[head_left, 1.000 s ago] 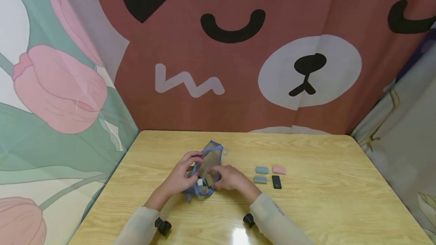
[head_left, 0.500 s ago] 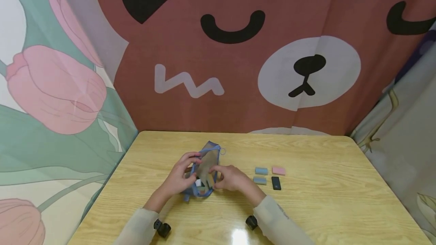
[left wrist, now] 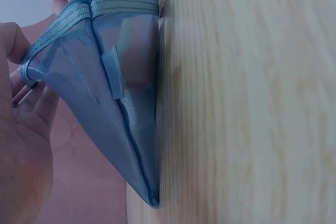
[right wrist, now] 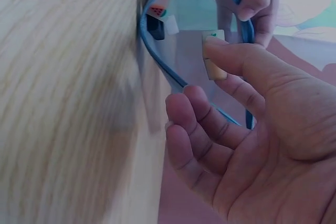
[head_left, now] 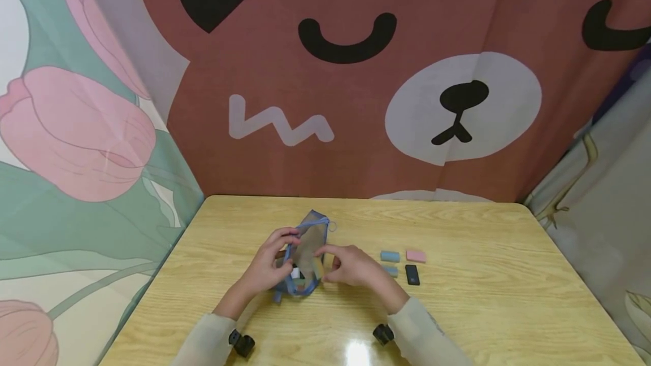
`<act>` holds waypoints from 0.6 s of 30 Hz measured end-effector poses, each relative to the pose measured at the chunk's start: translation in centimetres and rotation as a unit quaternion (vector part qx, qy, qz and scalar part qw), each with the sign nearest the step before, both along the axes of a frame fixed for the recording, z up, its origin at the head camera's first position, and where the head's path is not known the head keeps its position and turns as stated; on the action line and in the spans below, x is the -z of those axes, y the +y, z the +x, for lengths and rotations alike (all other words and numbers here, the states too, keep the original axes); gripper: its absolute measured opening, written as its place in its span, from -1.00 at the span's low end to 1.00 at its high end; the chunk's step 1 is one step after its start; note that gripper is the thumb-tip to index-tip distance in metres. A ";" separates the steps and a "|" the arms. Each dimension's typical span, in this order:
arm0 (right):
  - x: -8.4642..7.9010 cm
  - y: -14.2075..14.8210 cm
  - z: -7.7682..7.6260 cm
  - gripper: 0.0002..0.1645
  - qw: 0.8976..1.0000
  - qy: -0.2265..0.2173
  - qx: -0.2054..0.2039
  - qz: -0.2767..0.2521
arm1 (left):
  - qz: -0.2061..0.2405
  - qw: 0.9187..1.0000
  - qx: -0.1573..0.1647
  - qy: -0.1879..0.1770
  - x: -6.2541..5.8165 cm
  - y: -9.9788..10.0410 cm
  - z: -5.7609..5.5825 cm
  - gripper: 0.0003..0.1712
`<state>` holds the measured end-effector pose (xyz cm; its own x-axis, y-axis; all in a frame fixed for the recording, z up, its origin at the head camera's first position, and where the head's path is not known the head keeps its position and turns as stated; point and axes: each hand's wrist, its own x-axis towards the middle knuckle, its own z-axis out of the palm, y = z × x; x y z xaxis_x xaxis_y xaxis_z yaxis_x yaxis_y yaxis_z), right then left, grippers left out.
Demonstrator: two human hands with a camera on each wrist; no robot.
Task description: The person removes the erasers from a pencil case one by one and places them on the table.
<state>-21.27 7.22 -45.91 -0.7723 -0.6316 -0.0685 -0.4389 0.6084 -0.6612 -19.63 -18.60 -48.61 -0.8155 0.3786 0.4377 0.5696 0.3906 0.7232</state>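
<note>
- Your worktop point(head_left: 483, 304) is pale wood grain with rounded far corners; light glints off it toward the near edge.
- Behind the far edge hangs a brown curtain point(head_left: 264, 168) with a bear's features on it; beyond the left edge you have a tulip curtain point(head_left: 86, 242), and beyond the right edge a grey curtain point(head_left: 610, 196) with a plant pattern.
- The small block point(right wrist: 215, 70) is in your right hand point(head_left: 352, 267), its grip pinching the piece between thumb and index finger while the other fingers curl loosely.
- You have that block at the mouth of the mesh pouch point(left wrist: 89, 93), left of the worktop's middle; whether part of it is inside, you cannot tell. Its long axis runs roughly from far edge to near edge.
- Your left hand point(head_left: 265, 267) has its grip pinched on the pouch's upper rim, and the mouth gapes toward your right hand.
- Inside the blue pouch you can see a white piece point(right wrist: 171, 24), a dark piece point(right wrist: 156, 28) and a watermelon-print piece point(right wrist: 159, 10), close together low in the mouth.
- Nearer the right edge, just past your right hand, lie two blue blocks point(head_left: 390, 256), a pink block point(head_left: 416, 256) and a black block point(head_left: 412, 275); your hand partly hides the nearer blue one.
</note>
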 end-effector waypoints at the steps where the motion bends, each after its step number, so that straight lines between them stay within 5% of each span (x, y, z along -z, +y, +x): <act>1: -0.1 0.1 0.0 -0.42 1.000 0.001 -0.001 -0.002 | 0.000 1.000 0.000 -0.003 0.0 0.0 0.0 -0.46; 18: -1.5 1.8 0.8 -0.40 1.000 0.011 0.012 -0.011 | 0.005 1.000 -0.008 -0.010 0.4 0.3 -0.1 -0.47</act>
<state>-20.51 9.01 -44.37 -0.7884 -0.6139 -0.0384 -0.4385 0.6048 -0.6648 -19.70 -18.30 -48.99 -0.8300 0.3616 0.4247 0.5487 0.3919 0.7385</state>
